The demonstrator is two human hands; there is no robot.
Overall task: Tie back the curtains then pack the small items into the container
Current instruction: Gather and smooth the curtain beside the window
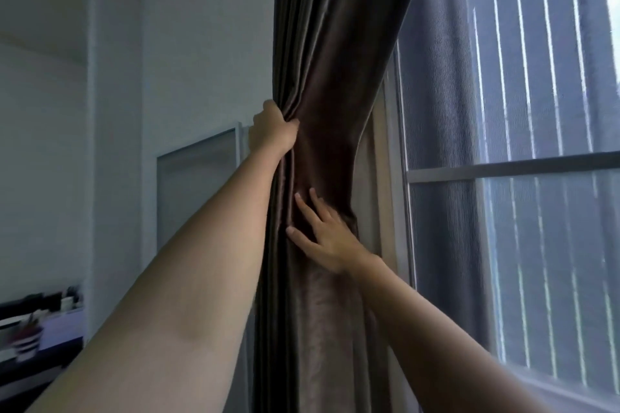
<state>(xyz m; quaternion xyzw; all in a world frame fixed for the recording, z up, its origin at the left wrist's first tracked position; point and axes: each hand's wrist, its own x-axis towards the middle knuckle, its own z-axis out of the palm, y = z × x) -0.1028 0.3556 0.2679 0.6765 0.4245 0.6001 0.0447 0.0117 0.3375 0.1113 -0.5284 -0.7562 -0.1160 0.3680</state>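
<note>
The dark brown satin curtain (322, 84) hangs gathered into a narrow bundle just left of the grey-framed window (510, 166). The left hand (273, 131) grips the bundle's left edge, fingers curled around the folds. Below it, the right hand (323, 238) lies flat on the fabric, fingers spread; a blurred cluttered desk (30, 339) stands well left of the curtain.

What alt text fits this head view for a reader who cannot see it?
Two bare hands gather a dark brown curtain beside a window: the left hand grips the bunched folds higher up, while the right hand lies flat, fingers spread, on the fabric below. No tieback is visible.
</note>
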